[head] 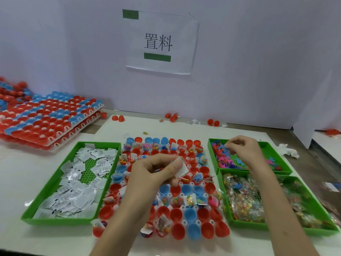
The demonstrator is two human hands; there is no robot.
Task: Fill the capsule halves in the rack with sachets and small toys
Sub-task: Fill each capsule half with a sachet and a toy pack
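Note:
A white rack (184, 223) of red and blue capsule halves lies in front of me, many halves holding sachets or small toys. My left hand (156, 172) hovers over its middle, pinching a white sachet (181, 169) with something small and colourful under the fingers. My right hand (243, 148) is over the green tray of small coloured toys (224, 157) at the right, fingers curled and pinching among the pieces. A green tray of white sachets (77, 183) sits left of the rack. A green tray of clear toy packets (245, 196) sits at the near right.
Two stacked racks of red and blue halves (49, 117) lie at the back left. Loose red halves (118, 118) are scattered along the white wall. A crumpled tissue (288, 150) lies to the right of the trays. A paper sign (158, 43) hangs on the wall.

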